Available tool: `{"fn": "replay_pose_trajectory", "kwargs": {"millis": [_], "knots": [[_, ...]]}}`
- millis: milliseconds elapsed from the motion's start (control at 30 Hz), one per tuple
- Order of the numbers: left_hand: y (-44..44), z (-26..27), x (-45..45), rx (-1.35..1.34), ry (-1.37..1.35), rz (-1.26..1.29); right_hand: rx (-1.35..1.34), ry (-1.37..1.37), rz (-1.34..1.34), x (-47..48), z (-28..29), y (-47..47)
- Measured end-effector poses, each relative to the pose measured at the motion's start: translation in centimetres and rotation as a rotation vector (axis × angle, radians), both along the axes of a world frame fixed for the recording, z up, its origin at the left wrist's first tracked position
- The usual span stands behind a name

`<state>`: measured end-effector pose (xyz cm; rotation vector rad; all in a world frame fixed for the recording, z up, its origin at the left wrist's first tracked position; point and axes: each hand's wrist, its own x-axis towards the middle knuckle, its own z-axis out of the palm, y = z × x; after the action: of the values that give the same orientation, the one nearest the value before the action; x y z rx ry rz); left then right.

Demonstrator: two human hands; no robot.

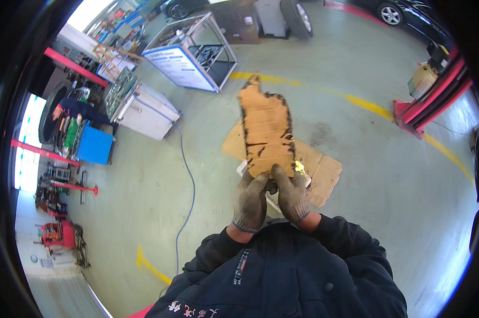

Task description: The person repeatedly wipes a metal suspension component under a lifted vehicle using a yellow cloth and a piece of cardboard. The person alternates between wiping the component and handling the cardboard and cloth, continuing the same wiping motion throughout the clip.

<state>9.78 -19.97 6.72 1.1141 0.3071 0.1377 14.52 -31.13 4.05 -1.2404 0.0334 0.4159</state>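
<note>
Both of my hands wear grey knit work gloves with soiled fingers. My left hand [250,202] grips the lower left corner of a torn piece of corrugated cardboard [266,123], thumb on top. On its lower right part presses the thumb of my right hand [293,194]. The piece has ragged edges with dark, black marks along both sides and a narrow torn tip at the far end. Beneath it, a larger stained cardboard sheet [324,179] lies on the floor. A yellow-green thing [299,167] and pale objects show partly behind my hands; I cannot tell what they are.
A blue hose [193,187] runs along the floor at left. Beyond stand a white tool cabinet [150,113], a metal-framed cart [183,67] and a tire [297,20]. A red lift post [434,99] rises at right. Another person [80,109] leans by a blue cabinet [95,144].
</note>
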Motion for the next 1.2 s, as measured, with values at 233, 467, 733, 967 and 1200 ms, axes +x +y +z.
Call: {"fn": "replay_pose_trajectory", "kwargs": {"millis": [233, 467, 733, 967, 1200], "knots": [[0.6, -1.8, -3.1, -0.148, 0.075, 0.077, 0.997, 0.329, 0.221, 0.8, -3.1, -1.7], [0.6, -1.9, -5.0, -0.033, -0.034, -0.072, 0.938, 0.223, 0.424, -1.5, -4.1, -2.9], [4.2, -5.8, -10.2, 0.731, 0.065, -0.120, 0.169, 0.025, 0.398, -5.8, -3.5, 1.2], [5.8, -7.4, -15.6, 1.738, 0.312, -0.137, 0.291, 0.375, 0.656, -9.0, -4.3, 1.2], [10.5, -7.4, -18.7, 0.455, -0.063, 0.235, 0.294, 0.611, 0.455, -10.7, -8.3, 1.6]]}}
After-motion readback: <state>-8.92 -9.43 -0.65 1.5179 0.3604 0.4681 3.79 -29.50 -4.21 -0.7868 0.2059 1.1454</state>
